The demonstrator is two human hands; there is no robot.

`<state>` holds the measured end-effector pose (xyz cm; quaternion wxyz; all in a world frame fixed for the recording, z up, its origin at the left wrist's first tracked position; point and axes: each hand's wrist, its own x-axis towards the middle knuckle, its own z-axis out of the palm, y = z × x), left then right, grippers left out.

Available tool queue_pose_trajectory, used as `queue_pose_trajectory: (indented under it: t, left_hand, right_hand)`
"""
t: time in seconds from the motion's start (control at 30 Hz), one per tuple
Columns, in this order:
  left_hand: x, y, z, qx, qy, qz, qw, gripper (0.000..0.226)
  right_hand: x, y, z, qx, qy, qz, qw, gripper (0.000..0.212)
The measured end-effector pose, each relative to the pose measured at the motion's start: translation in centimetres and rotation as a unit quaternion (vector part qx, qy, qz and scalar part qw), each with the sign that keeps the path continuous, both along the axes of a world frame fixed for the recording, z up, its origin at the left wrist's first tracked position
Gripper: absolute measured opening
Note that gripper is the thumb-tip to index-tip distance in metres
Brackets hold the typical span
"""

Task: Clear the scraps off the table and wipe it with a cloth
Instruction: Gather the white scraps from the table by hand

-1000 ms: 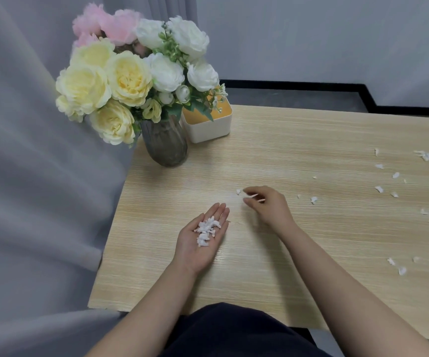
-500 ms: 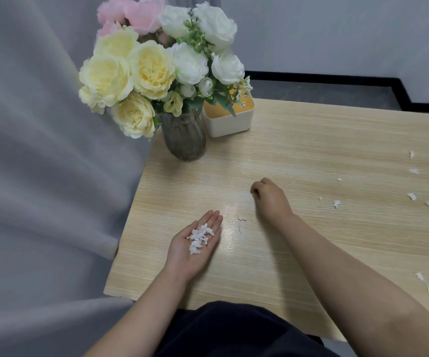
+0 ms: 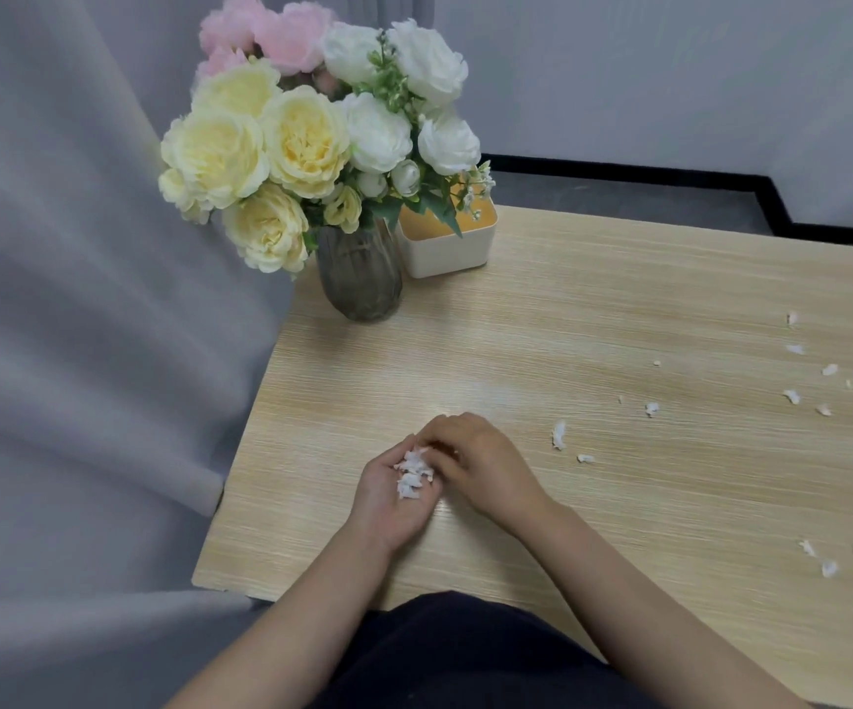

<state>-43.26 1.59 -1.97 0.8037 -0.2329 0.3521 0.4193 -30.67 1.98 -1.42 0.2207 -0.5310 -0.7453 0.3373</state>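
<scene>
Left hand lies palm up on the counter, fingers relaxed, cupping a small heap of white scraps. Right hand rests over its fingertips, fingers bent down onto the heap; whether they pinch a scrap cannot be told. More torn white scraps, thin and irregular, lie scattered to the right. Counter is pale wood-grain laminate. Farther back: ribbed grey glass vase holding cream, white and pink flowers; beside it, a white rectangular box with orange top.
</scene>
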Motion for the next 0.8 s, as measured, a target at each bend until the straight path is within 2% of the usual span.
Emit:
queue_pose_trajectory:
  t: [0.13, 0.23, 0.3, 0.37, 0.5, 0.67, 0.8]
  left_hand:
    - [0.0, 0.2, -0.1, 0.026, -0.006, -0.008, 1.000, 0.031]
    - [-0.3, 0.2, -0.3, 0.049, 0.013, -0.001, 0.999, 0.032]
    - [-0.5, 0.2, -0.6, 0.050, 0.025, -0.009, 0.998, 0.035]
    - [-0.7, 0.2, -0.8, 0.051, 0.034, -0.015, 0.998, 0.035]
    - [-0.9, 0.0, -0.8, 0.058, 0.044, -0.025, 0.997, 0.035]
    - [-1.3, -0.4, -0.8, 0.071, 0.048, -0.034, 0.996, 0.035]
    - [-1.6, -0.6, -0.7, 0.079, 0.044, -0.038, 0.995, 0.035]
  right_hand:
    - [0.4, -0.5, 0.6, -0.007, 0.019, 0.016, 1.000, 0.021]
    - [1.9, -0.4, 0.4, -0.022, 0.071, -0.066, 0.995, 0.019]
    - [3.3, 0.0, -0.7, -0.026, 0.047, -0.156, 0.986, 0.017]
    - [4.6, 0.4, -2.0, -0.056, -0.023, -0.200, 0.978, 0.018]
    - [5.8, 0.2, -4.4, -0.116, -0.122, -0.177, 0.970, 0.020]
    - [5.2, 0.2, -5.0, -0.105, -0.147, -0.159, 0.971, 0.013]
    - [4.9, 0.2, -5.0, -0.094, -0.164, -0.142, 0.972, 0.016]
